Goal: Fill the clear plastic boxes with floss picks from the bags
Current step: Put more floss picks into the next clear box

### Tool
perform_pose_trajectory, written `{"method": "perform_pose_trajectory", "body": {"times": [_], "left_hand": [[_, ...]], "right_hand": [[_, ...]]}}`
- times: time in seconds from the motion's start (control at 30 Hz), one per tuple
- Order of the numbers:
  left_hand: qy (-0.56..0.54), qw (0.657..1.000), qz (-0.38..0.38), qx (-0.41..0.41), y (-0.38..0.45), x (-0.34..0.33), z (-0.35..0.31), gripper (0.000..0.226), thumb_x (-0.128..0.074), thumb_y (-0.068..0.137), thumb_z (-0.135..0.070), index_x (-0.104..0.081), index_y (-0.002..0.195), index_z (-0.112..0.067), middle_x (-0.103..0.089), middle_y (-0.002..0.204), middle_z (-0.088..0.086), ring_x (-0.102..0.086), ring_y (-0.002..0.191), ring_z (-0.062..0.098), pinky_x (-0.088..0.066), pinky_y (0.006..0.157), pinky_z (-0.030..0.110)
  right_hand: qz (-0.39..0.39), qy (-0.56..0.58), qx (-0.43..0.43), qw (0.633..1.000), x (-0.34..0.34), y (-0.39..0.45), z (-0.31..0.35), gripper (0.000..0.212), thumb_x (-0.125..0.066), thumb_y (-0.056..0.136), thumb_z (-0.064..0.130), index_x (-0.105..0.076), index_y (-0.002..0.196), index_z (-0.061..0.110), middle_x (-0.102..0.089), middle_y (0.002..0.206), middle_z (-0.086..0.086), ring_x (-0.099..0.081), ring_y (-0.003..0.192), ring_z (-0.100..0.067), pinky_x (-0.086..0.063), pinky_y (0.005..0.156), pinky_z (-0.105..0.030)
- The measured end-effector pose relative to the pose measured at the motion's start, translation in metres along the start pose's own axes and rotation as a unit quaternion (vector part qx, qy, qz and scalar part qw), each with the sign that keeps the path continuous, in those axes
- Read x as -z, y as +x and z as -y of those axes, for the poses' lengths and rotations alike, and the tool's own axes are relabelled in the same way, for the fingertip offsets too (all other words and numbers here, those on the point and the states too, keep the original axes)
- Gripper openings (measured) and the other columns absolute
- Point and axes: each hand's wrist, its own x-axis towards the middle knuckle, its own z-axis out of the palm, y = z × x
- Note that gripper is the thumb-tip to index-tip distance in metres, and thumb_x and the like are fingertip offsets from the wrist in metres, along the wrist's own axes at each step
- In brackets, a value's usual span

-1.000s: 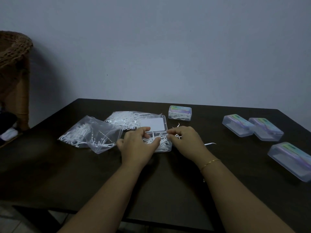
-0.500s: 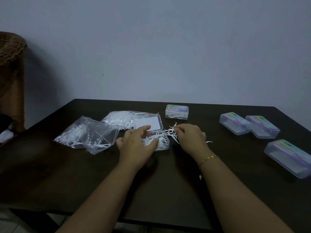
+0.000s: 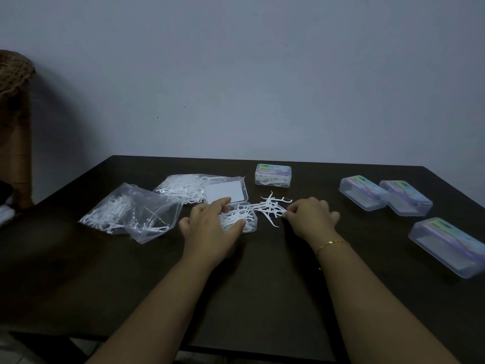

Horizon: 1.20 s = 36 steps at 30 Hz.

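On the dark wooden desk [image 3: 131, 271], an open clear plastic box [image 3: 250, 222] heaped with white floss picks serves as the centre of things. The left hand [image 3: 210, 227] lies over this box, fingers curled round its near and left edges – gripping it. The box's hinged lid [image 3: 225, 191] lies flat just behind it. Just right of the box, a loose scatter of white floss picks [image 3: 270, 208] lies on the desk, and the right hand [image 3: 309, 219] rests beside it with fingertips pinching the end of one or more picks. A thin gold bracelet [image 3: 330, 244] circles that wrist. Left of the box sit two clear plastic bags of floss picks – the nearer one [image 3: 131, 214] crumpled, the farther one [image 3: 183, 189] partly under the lid. Behind the box stands a small closed box with a coloured label [image 3: 273, 175]. Well to the right of the box lie three closed clear boxes with coloured labels [image 3: 363, 193], [image 3: 405, 200], [image 3: 448, 245]
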Motion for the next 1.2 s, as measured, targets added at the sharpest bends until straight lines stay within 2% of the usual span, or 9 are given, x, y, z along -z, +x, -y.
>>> {"method": "perform_pose_trajectory", "body": {"times": [0.13, 0.33, 0.53, 0.63, 0.73, 0.83, 0.93, 1.07, 1.2], "left_hand": [[0.005, 1.0, 0.0, 0.003, 0.0, 0.0, 0.0, 0.05, -0.06, 0.085, -0.05, -0.045, 0.132, -0.04, -0.046, 0.105, -0.026, -0.031, 0.123, 0.006, -0.014, 0.087, 0.028], [-0.001, 1.0, 0.001, 0.004, 0.001, -0.001, 0.001, 0.051, -0.06, 0.085, -0.05, -0.044, 0.133, -0.04, -0.045, 0.105, -0.026, -0.031, 0.123, 0.006, -0.014, 0.087, 0.027], [-0.051, 0.999, -0.003, -0.001, 0.002, -0.003, 0.006, 0.061, -0.068, 0.082, -0.043, -0.045, 0.137, -0.031, -0.055, 0.121, -0.013, -0.037, 0.125, 0.012, -0.031, 0.105, 0.036], [-0.088, 0.996, -0.009, -0.006, 0.001, -0.004, 0.008, 0.065, -0.073, 0.079, -0.036, -0.046, 0.137, -0.026, -0.054, 0.118, -0.012, -0.04, 0.122, 0.011, -0.035, 0.102, 0.027], [-0.085, 0.996, -0.008, -0.012, 0.002, -0.003, 0.008, 0.067, -0.075, 0.077, -0.034, -0.045, 0.137, -0.028, -0.051, 0.114, -0.016, -0.041, 0.12, 0.009, -0.033, 0.096, 0.023], [-0.087, 0.996, -0.003, -0.016, 0.002, -0.003, 0.008, 0.069, -0.076, 0.076, -0.033, -0.044, 0.137, -0.03, -0.048, 0.111, -0.019, -0.042, 0.12, 0.009, -0.035, 0.096, 0.024], [-0.092, 0.996, -0.004, -0.018, 0.003, -0.004, 0.008, 0.073, -0.078, 0.074, -0.033, -0.042, 0.138, -0.031, -0.049, 0.117, -0.017, -0.041, 0.122, 0.008, -0.039, 0.099, 0.028], [-0.079, 0.996, -0.015, -0.025, 0.002, -0.004, 0.007, 0.077, -0.077, 0.075, -0.034, -0.037, 0.141, -0.031, -0.046, 0.135, -0.009, -0.036, 0.126, 0.008, -0.032, 0.098, 0.022], [-0.056, 0.998, -0.017, -0.023, 0.002, -0.005, 0.007, 0.076, -0.075, 0.076, -0.038, -0.036, 0.142, -0.03, -0.042, 0.142, -0.007, -0.031, 0.132, 0.011, -0.03, 0.102, 0.026]], "right_hand": [[-0.032, -0.009, 0.004, 0.999, -0.003, 0.004, -0.001, 0.024, -0.048, 0.093, 0.033, -0.067, 0.106, 0.026, -0.06, 0.111, -0.001, -0.047, 0.109, -0.022, -0.031, 0.093, -0.043], [-0.017, -0.021, -0.002, 1.0, -0.002, 0.003, -0.001, 0.026, -0.055, 0.087, 0.042, -0.067, 0.103, 0.024, -0.063, 0.107, 0.0, -0.052, 0.108, -0.022, -0.031, 0.092, -0.042], [-0.038, 0.163, 0.019, 0.986, 0.005, -0.003, 0.0, 0.019, -0.054, 0.09, 0.027, -0.069, 0.077, 0.022, -0.066, 0.082, 0.004, -0.059, 0.09, -0.019, -0.032, 0.091, -0.037], [-0.053, 0.268, 0.041, 0.961, 0.005, -0.006, 0.003, 0.025, -0.06, 0.086, 0.024, -0.059, 0.062, 0.03, -0.062, 0.073, 0.013, -0.061, 0.088, -0.017, -0.041, 0.096, -0.047], [-0.067, 0.356, 0.071, 0.929, 0.005, -0.008, 0.006, 0.019, -0.063, 0.084, 0.022, -0.062, 0.067, 0.029, -0.067, 0.075, 0.008, -0.065, 0.084, -0.019, -0.049, 0.09, -0.048], [-0.049, 0.407, 0.115, 0.905, 0.008, -0.014, 0.008, 0.007, -0.062, 0.087, 0.015, -0.069, 0.086, 0.017, -0.065, 0.076, 0.005, -0.064, 0.078, -0.014, -0.054, 0.072, -0.026], [-0.015, 0.399, 0.168, 0.901, 0.005, -0.022, 0.015, 0.008, -0.063, 0.088, 0.014, -0.069, 0.093, 0.014, -0.062, 0.075, 0.009, -0.057, 0.068, -0.006, -0.046, 0.056, -0.008], [-0.027, 0.267, 0.221, 0.938, -0.013, -0.028, 0.029, 0.01, -0.059, 0.089, 0.028, -0.068, 0.086, 0.031, -0.064, 0.09, 0.016, -0.057, 0.098, -0.013, -0.036, 0.089, -0.035], [-0.055, 0.163, 0.233, 0.957, -0.015, -0.028, 0.032, 0.022, -0.054, 0.092, 0.04, -0.071, 0.104, 0.034, -0.062, 0.115, 0.011, -0.044, 0.117, -0.014, -0.026, 0.086, -0.037]]}}
